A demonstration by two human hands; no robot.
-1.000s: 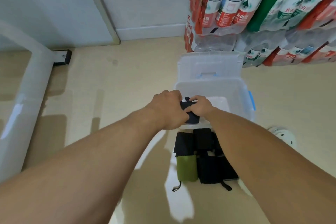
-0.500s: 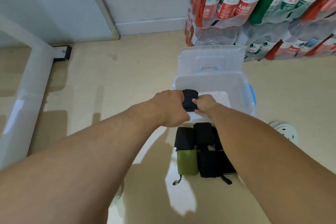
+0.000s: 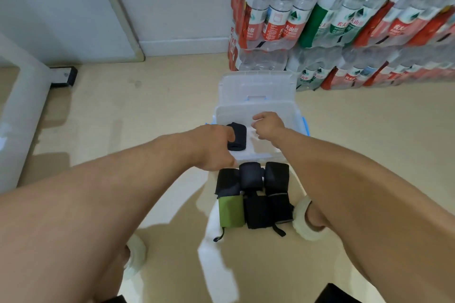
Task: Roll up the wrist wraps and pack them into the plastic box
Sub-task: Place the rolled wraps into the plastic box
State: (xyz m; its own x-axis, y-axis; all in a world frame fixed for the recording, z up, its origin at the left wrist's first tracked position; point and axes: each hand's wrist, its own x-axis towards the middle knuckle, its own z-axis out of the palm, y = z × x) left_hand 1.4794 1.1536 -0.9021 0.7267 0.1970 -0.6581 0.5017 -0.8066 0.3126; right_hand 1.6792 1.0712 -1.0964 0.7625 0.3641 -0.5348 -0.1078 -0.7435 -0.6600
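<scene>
While my left hand (image 3: 216, 147) grips the rolled wrap (image 3: 236, 136) inside the box (image 3: 293, 112), roll lying front-to-back, my right hand (image 3: 268, 125) hovers loosely curled, holding nothing, just beside it.

Beyond your right hand (image 3: 268, 124), the shrink-wrapped water bottles (image 3: 278, 17) carry the only legible print: red labels reading 天山 on the nearer ones, 农夫 on the red and green labels farther right. Smaller print is too blurred.

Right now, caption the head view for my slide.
Left hand sets a rolled black wrap into the plastic box; right hand hovers.
</scene>
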